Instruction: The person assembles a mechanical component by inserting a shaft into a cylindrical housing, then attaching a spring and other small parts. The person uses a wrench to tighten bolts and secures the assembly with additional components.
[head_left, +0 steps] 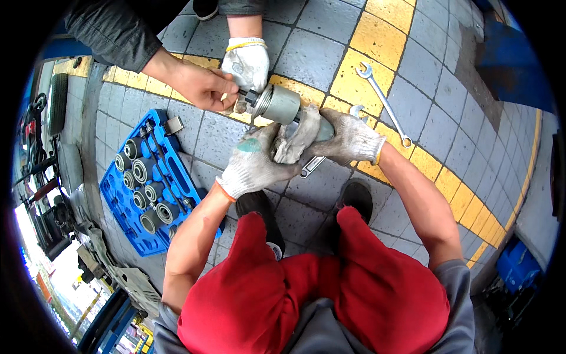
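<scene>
A grey metal part is held mid-scene above the floor, a steel cylinder at its far end. The left hand and right hand, both gloved, curl around the part from either side. Farther left, a co-worker's two hands, one bare, one gloved, are at the cylinder's dark bolt. Yellow bands cross grey floor tiles. One whole wrench lies right; another wrench end shows near the hands. One open blue case, left, holds about nine steel cups.

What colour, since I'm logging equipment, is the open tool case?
The tool case is bright blue, best seen in the head view.
</scene>
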Demonstrator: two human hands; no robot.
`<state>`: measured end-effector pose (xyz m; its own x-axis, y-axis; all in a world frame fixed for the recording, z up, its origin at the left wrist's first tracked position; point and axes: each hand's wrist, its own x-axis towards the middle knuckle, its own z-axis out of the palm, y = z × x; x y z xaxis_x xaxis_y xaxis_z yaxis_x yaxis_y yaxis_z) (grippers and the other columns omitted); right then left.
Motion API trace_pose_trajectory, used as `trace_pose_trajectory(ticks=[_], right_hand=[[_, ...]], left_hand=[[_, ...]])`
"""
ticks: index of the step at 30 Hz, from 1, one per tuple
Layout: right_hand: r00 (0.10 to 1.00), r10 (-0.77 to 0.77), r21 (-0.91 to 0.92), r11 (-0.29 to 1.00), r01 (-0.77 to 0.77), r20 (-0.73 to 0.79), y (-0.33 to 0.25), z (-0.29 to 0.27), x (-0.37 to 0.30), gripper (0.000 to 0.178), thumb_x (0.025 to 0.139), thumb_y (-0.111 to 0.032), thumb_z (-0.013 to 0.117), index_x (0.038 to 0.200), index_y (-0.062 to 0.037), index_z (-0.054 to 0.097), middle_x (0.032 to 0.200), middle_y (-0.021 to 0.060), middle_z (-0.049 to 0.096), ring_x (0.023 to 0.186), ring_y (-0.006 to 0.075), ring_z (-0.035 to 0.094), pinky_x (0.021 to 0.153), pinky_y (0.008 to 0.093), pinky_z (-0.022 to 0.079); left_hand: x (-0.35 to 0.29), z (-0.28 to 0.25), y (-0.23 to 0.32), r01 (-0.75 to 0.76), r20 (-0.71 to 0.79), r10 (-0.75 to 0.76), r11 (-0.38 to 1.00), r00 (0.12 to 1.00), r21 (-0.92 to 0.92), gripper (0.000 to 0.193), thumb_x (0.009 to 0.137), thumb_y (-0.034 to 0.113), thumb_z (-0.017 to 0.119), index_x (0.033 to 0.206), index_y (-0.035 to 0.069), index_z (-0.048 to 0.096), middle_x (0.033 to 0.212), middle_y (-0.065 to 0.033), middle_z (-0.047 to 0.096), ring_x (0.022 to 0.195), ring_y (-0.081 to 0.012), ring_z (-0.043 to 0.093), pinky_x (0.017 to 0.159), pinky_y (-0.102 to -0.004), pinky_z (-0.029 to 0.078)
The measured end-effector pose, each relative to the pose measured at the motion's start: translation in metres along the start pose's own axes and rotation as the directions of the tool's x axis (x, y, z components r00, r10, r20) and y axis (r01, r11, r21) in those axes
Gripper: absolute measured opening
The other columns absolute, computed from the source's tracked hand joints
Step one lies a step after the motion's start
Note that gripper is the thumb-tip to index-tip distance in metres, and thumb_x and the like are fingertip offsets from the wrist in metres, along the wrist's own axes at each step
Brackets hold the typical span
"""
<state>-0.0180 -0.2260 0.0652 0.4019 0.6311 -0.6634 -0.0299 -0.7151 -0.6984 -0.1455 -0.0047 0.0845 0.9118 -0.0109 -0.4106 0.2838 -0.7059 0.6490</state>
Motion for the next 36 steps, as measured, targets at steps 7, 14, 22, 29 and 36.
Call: trace_pose_trajectory(ticks=[7,14,22,29,36], right_hand=[[0.978,-0.187,-0.006,0.982,0.187,-0.097,0.027,0.014,0.018,0.098,0.077,-0.045,0.090,0.150,0.0004,0.045,0.133,0.0232,0.065,0.122,0.0315,0.065,0.103,0.0435,0.054],[0.937,-0.232,-0.048,0.973,0.227,-0.262,0.053,0.033,0.039,0.093,0.075,-0.023,0.088,0.147,0.0149,0.043,0.127,0.0268,0.067,0.116,0.0322,0.066,0.100,0.0401,0.053],[0.956,-0.257,0.027,0.964,0.263,-0.140,0.047,0.021,0.041,0.090,0.081,-0.029,0.087,0.146,0.0155,0.045,0.129,0.0252,0.066,0.117,0.0295,0.065,0.100,0.0380,0.052],[0.957,-0.265,0.054,0.960,0.273,-0.121,0.044,0.024,0.039,0.090,0.080,-0.036,0.087,0.145,0.0108,0.045,0.126,0.0248,0.068,0.117,0.0320,0.067,0.098,0.0398,0.054],[0.975,-0.131,-0.308,0.949,0.070,-0.181,0.033,0.028,0.029,0.106,0.075,-0.060,0.087,0.148,0.0059,0.048,0.119,0.0242,0.072,0.106,0.0297,0.072,0.089,0.0409,0.059]], left_hand=[[0.000,0.007,-0.013,-0.169,-0.150,0.164,0.985,0.975,-0.025,0.045,0.077,0.041,0.081,0.102,0.006,0.071,0.093,-0.0196,0.073,0.087,-0.0379,0.072,0.078,-0.0473,0.058],[-0.018,0.005,-0.002,0.180,-0.038,-0.178,0.982,0.983,0.060,0.083,0.072,0.071,0.077,0.115,0.001,0.068,0.100,-0.0253,0.074,0.095,-0.0428,0.073,0.082,-0.0505,0.058],[0.005,0.020,-0.026,0.244,0.048,-0.241,0.968,0.969,-0.066,0.088,0.075,0.074,0.074,0.125,0.001,0.066,0.109,-0.0282,0.073,0.104,-0.0433,0.071,0.091,-0.0488,0.055],[0.000,0.013,-0.028,0.197,0.086,-0.187,0.973,0.979,-0.118,0.085,0.077,0.070,0.074,0.128,0.004,0.066,0.113,-0.0258,0.074,0.105,-0.0409,0.072,0.092,-0.0475,0.055],[0.005,0.014,-0.038,0.285,0.310,-0.231,0.948,0.922,-0.144,0.073,0.091,0.056,0.072,0.146,0.012,0.054,0.120,-0.0145,0.073,0.102,-0.0247,0.073,0.091,-0.0390,0.058]])
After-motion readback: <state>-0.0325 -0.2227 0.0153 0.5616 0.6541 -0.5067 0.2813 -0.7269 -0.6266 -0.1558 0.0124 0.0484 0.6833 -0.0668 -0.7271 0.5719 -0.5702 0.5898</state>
